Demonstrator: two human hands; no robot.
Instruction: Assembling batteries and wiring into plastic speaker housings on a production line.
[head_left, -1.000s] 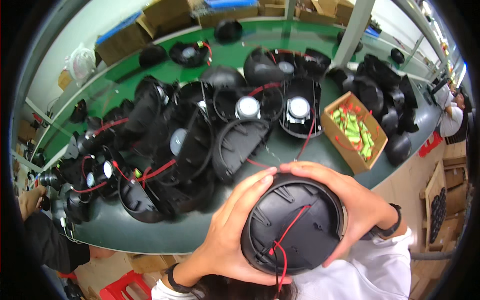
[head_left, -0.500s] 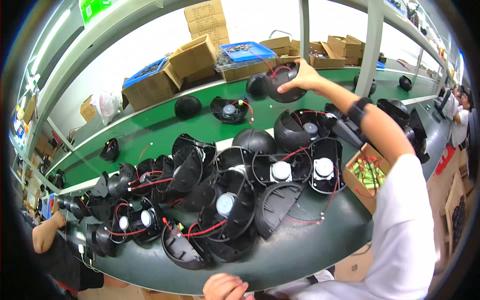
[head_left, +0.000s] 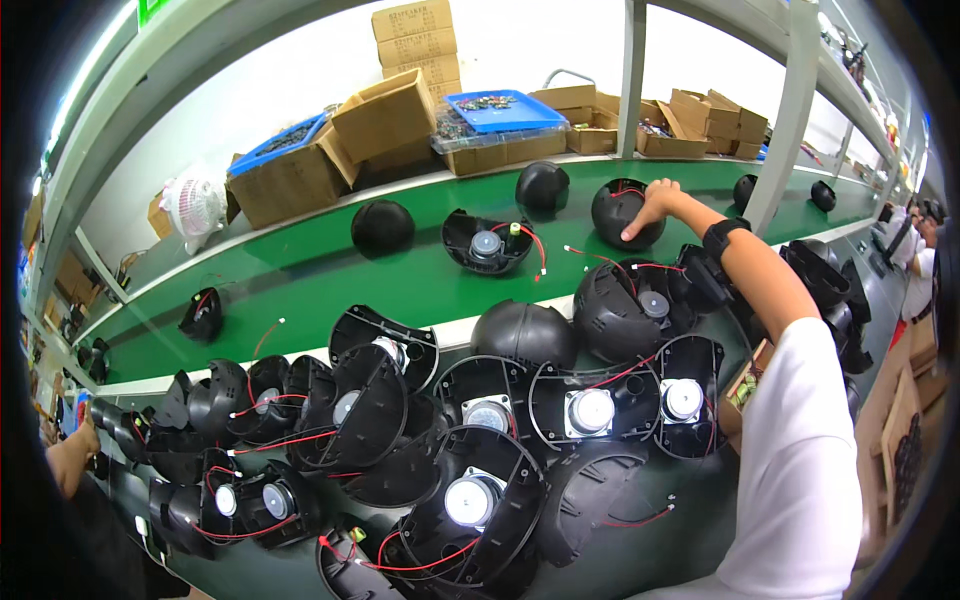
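Note:
My right hand point(head_left: 660, 205) reaches far over the green conveyor belt point(head_left: 330, 290). Its thumb and fingers grip a round black speaker shell point(head_left: 612, 218) with red wires inside, at or just above the belt; whether it bears on the belt, I cannot tell. To the left of it are a closed-looking black shell point(head_left: 543, 190) and an opened one point(head_left: 487, 242) showing a speaker and red wires. Closer to me, the dark green worktable point(head_left: 690, 510) carries many black half shells, several with speakers, such as this one point(head_left: 590, 410). My left hand is out of sight.
Cardboard boxes point(head_left: 385, 120) and a blue tray point(head_left: 510, 112) line the belt's far side. A grey post point(head_left: 785, 120) rises near my right forearm. A white fan point(head_left: 195, 210) stands at the left. Another person's arm point(head_left: 72, 455) shows at the left edge.
My right hand has brought the gripped shell rightward and lower over the belt, away from the shell beside it. My left hand, at the bottom edge before, has left the view, which has shifted too.

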